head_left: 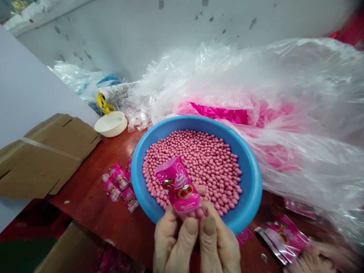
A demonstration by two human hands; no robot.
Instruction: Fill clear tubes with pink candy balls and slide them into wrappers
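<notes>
A small pink candy packet with a fruit print and a clear lower end is pinched between my two hands. Pink balls show through its clear end. My left hand grips the packet's left lower side, thumb on the front. On the right lower side my right hand closes on it, thumb beside the other thumb. Both hands are over the near rim of a blue basin, which holds a wide layer of pink candy balls.
Several filled packets lie left of the basin on the red table. Flattened cardboard, a white dish and a yellow tape loop are farther left. Plastic bags fill the back. Another person's hand is near a packet.
</notes>
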